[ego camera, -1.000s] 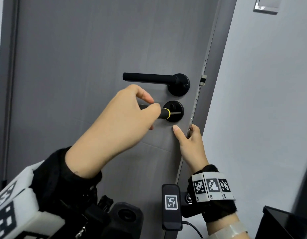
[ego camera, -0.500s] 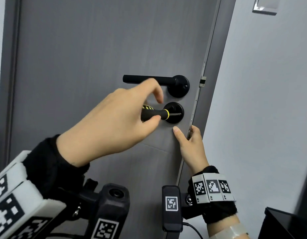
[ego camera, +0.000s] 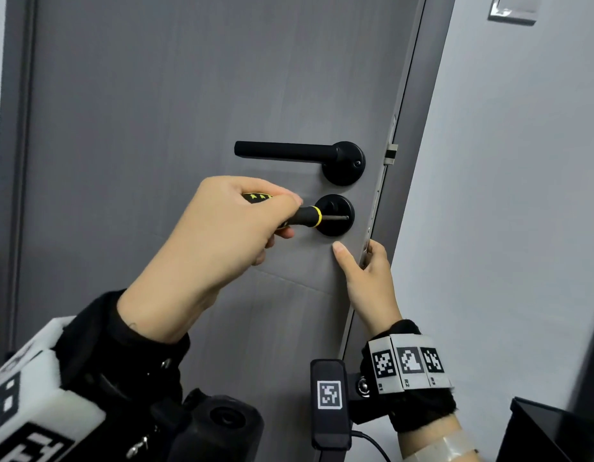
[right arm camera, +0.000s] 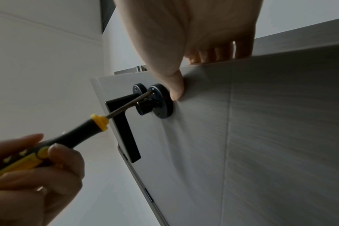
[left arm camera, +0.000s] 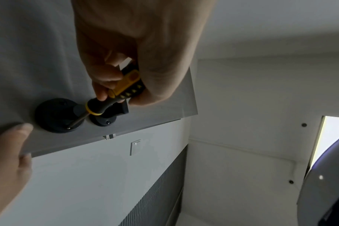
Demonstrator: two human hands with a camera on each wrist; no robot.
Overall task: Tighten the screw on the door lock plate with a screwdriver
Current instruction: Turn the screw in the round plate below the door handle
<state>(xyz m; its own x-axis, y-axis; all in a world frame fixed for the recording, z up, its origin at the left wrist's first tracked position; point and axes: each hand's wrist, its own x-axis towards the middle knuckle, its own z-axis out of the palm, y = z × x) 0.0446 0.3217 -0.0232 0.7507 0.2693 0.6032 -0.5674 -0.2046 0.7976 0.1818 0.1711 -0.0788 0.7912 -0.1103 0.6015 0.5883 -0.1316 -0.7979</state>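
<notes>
A round black lock plate [ego camera: 337,225] sits on the grey door [ego camera: 189,111] below the black lever handle [ego camera: 289,151]. My left hand [ego camera: 222,235] grips a black and yellow screwdriver [ego camera: 305,216], whose metal shaft reaches a screw at the plate's right side. In the right wrist view the screwdriver [right arm camera: 83,131] tip meets the lock plate [right arm camera: 164,107] near its upper rim. My right hand [ego camera: 369,278] holds the door's edge just below the plate, thumb flat on the door face and fingers curled round the edge. The left wrist view shows the screwdriver [left arm camera: 110,99] slanting onto the lock plate [left arm camera: 52,116].
A white wall [ego camera: 522,195] lies right of the door's edge, with a light switch [ego camera: 512,8] high up. A latch [ego camera: 390,153] juts from the door edge beside the handle. A dark box corner [ego camera: 556,431] shows at the lower right.
My left hand has re-gripped and turned the screwdriver handle: its fingers opened over it half a second ago and now curl round it. The tip stays at the plate. My right hand has not moved.
</notes>
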